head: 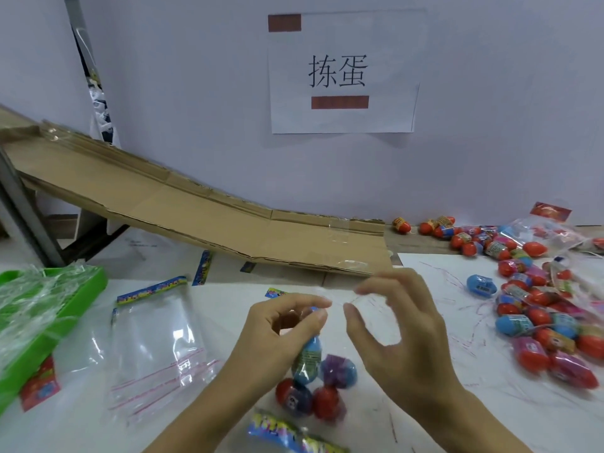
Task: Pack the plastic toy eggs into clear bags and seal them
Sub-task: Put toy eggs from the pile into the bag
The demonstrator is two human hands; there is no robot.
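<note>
- Toy eggs (536, 325), right: glossy, smooth plastic.
- Clear bags (157, 348), near left: thin shiny film.
- Ramp (183, 204), far left: matt brown cardboard.
- Tray (81, 289): green plastic.

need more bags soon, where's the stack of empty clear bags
In the head view the stack of empty clear bags lies flat on the table, left of the left hand and right of the green tray.

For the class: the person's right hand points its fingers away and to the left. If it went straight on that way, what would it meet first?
Most likely the left hand's fingertips, just across a small gap from the right hand. Beyond them comes the cardboard ramp, though depth is hard to judge in this one view.
</note>
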